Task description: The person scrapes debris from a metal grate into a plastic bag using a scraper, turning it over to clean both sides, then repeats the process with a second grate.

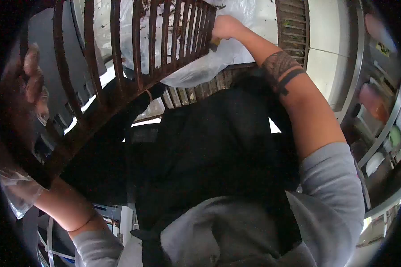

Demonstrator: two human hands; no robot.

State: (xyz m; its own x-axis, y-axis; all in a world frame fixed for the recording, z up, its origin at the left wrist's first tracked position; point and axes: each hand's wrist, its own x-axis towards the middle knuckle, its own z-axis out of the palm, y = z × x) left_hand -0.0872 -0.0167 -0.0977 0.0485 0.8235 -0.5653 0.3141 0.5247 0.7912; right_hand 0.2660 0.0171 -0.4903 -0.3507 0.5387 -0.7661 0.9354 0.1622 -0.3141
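Note:
A long rusty drain grate point(113, 99) with dark metal bars is held up, tilted, across the upper left. My left hand point(34, 84), in a clear plastic glove, grips its near end with the fingers curled over the edge. At the far end of the grate is my right hand point(226, 27), closed in a fist. A small yellowish bit shows beneath that fist; what it belongs to is hidden. Behind the bars lies a crumpled clear plastic sheet point(189, 76) with dark debris scattered on it.
Further slatted grates lie in the floor, one at the upper right point(292, 33) and one below the plastic point(196, 93). White floor tiles point(327, 26) lie beside them. A metal shelf rack point(381, 133) with blurred items stands at right. A grey panel point(60, 53) is at left.

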